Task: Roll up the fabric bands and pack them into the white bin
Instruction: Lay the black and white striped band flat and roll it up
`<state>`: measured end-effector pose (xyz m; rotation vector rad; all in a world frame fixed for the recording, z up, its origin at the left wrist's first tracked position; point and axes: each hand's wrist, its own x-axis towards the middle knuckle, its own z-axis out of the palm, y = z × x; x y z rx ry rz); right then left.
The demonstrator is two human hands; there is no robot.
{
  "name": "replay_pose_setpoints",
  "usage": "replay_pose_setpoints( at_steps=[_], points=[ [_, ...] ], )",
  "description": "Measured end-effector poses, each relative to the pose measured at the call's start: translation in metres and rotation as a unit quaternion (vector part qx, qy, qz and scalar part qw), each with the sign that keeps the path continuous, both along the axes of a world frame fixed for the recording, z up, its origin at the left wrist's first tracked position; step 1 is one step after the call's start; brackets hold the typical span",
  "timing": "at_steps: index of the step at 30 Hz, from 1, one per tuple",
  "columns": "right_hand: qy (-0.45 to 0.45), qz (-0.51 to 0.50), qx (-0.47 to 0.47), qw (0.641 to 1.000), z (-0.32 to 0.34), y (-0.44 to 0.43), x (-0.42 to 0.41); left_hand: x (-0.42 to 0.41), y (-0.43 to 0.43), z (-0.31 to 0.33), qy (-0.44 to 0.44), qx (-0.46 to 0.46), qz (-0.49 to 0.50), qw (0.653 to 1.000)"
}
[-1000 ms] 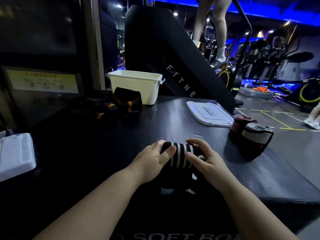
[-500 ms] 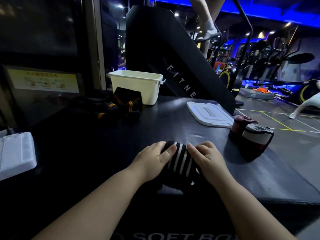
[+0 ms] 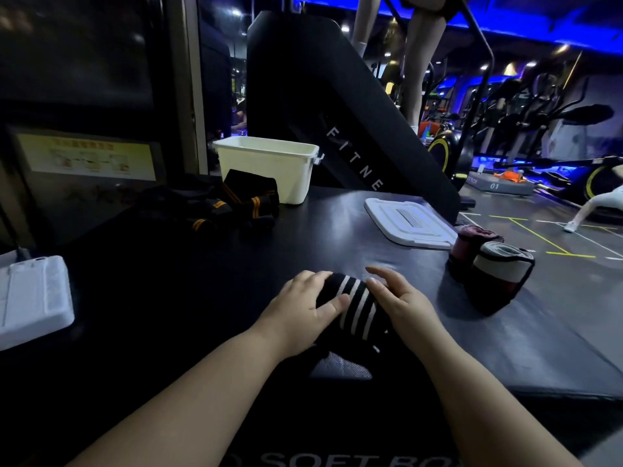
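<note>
A black fabric band with white stripes (image 3: 357,306) lies partly rolled on the dark padded surface (image 3: 236,281) in front of me. My left hand (image 3: 301,313) grips the roll's left end, thumb across the stripes. My right hand (image 3: 403,305) rests on the right end with its fingers stretched out straight. The band's loose tail runs toward me, under the roll. The white bin (image 3: 269,166) stands at the far edge, open on top. A heap of black bands with orange stripes (image 3: 236,205) lies just left of it.
The bin's white lid (image 3: 409,222) lies flat to the right. Two rolled bands, one maroon (image 3: 470,242) and one with a white side (image 3: 499,276), stand near the right edge. A white tray (image 3: 32,298) sits far left. A black slanted machine (image 3: 337,112) rises behind.
The roll has turned away from me and grown thicker. My right hand's fingers have straightened from a curled hold. My left hand stays on the roll's left end.
</note>
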<state>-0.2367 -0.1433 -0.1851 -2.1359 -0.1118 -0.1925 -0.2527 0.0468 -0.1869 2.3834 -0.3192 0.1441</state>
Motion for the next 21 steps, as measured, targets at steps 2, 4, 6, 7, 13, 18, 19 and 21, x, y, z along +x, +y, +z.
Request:
replay_pose_setpoints(
  at_steps=[2, 4, 6, 7, 13, 18, 19, 21],
  points=[
    [0.012, 0.021, 0.002, 1.0, 0.0, 0.0, -0.001, 0.0, -0.001, 0.0, -0.002, 0.011, 0.0, 1.0],
    [0.031, 0.031, 0.005, 0.999, 0.002, -0.001, -0.001, 0.001, -0.002, 0.0, 0.002, 0.011, 0.002, 1.0],
    [0.045, 0.037, 0.017, 0.998, 0.005, -0.001, -0.004, 0.001, -0.002, 0.0, -0.011, 0.006, 0.019, 1.0],
    [0.046, 0.037, 0.014, 0.998, 0.005, -0.001, -0.005, 0.001, -0.001, -0.001, -0.029, 0.004, 0.037, 0.999],
    [0.034, 0.029, -0.015, 0.999, 0.008, -0.001, -0.01, -0.001, 0.0, -0.002, -0.062, 0.027, 0.181, 0.981],
    [0.053, 0.08, 0.128, 0.987, 0.008, -0.004, -0.015, -0.004, -0.001, 0.003, -0.025, 0.013, 0.145, 0.989],
    [0.053, 0.088, 0.149, 0.983, 0.009, -0.004, -0.017, -0.005, -0.001, 0.005, -0.028, -0.004, 0.143, 0.989],
    [0.042, 0.1, 0.176, 0.979, 0.009, -0.003, -0.017, -0.008, 0.0, 0.008, -0.035, -0.032, 0.136, 0.99]
  ],
)
